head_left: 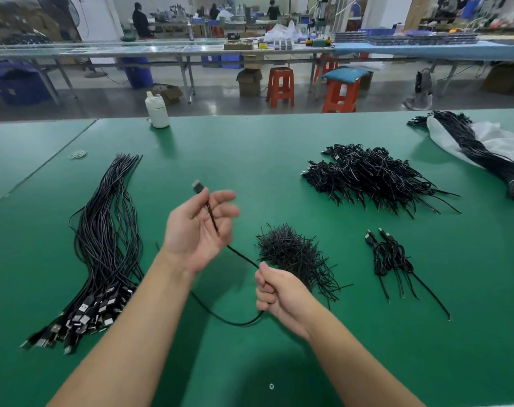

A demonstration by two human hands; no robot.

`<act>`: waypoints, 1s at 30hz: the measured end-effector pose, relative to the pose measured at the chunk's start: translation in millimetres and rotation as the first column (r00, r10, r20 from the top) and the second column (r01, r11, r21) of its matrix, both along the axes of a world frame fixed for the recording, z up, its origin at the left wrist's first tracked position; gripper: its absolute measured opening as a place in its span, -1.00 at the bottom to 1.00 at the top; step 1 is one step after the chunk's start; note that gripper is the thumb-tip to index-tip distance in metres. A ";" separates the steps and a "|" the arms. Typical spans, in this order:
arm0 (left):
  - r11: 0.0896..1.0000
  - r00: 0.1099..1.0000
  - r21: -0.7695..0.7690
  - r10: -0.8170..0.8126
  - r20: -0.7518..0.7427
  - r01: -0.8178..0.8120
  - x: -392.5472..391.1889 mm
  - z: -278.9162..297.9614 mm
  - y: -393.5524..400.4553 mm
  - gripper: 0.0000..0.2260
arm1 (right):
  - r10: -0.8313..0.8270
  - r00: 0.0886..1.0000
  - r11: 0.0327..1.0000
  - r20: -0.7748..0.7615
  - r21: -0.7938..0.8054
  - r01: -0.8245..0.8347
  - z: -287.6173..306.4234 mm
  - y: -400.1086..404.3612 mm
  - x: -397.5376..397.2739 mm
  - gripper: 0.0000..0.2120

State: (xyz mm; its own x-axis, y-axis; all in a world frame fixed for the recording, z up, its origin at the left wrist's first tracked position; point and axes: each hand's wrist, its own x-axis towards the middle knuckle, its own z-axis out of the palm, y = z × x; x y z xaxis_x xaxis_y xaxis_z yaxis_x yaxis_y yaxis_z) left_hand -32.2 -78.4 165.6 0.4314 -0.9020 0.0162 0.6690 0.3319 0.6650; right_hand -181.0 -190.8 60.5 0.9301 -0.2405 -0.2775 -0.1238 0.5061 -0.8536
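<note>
My left hand (198,230) is raised palm up over the green table (249,160). It pinches a black USB cable (241,255) just below its plug (197,186), which sticks up above the fingers. The cable runs down across the palm to my right hand (279,292), whose fingers are curled in a fist round it. Below the fist the cable loops back to the left under my left forearm.
A long bundle of straight black cables (102,245) lies at the left, plugs toward me. A heap of short black ties (291,254) sits beside my right hand. Two coiled cables (391,257) and a coiled-cable pile (373,180) lie right. A white bottle (157,111) stands at the far edge.
</note>
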 end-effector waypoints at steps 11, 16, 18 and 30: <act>0.489 0.559 0.872 -0.726 0.401 0.009 -20.8 -49.7 0.9 -0.59 | -0.042 0.999 0.999 -0.009 -0.015 0.042 15.9 -13.0 8.9 -0.67; 0.905 0.922 0.415 -0.081 0.380 -0.092 -16.7 -69.7 -4.0 -0.68 | 0.056 0.997 0.995 0.059 -0.085 -0.051 11.0 -1.1 -0.7 -0.68; 0.939 0.935 0.339 -0.072 0.347 -0.053 -15.0 -74.0 -3.7 -0.65 | 0.077 0.995 0.995 0.069 -0.061 -0.073 5.8 3.1 -4.9 -0.69; 0.939 0.974 0.309 0.089 0.207 -0.151 -12.0 -73.6 -17.7 -0.60 | 0.067 0.997 0.997 0.048 -0.044 -0.065 -2.0 -4.1 -6.8 -0.69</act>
State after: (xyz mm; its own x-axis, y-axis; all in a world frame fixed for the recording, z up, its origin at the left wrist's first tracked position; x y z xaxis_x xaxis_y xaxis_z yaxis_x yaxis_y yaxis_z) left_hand -44.2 -96.0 92.0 0.5540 -0.8140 -0.1747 0.4906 0.1497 0.8584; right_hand -187.8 -194.9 58.5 0.9566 -0.1887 -0.2219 -0.1131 0.4616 -0.8799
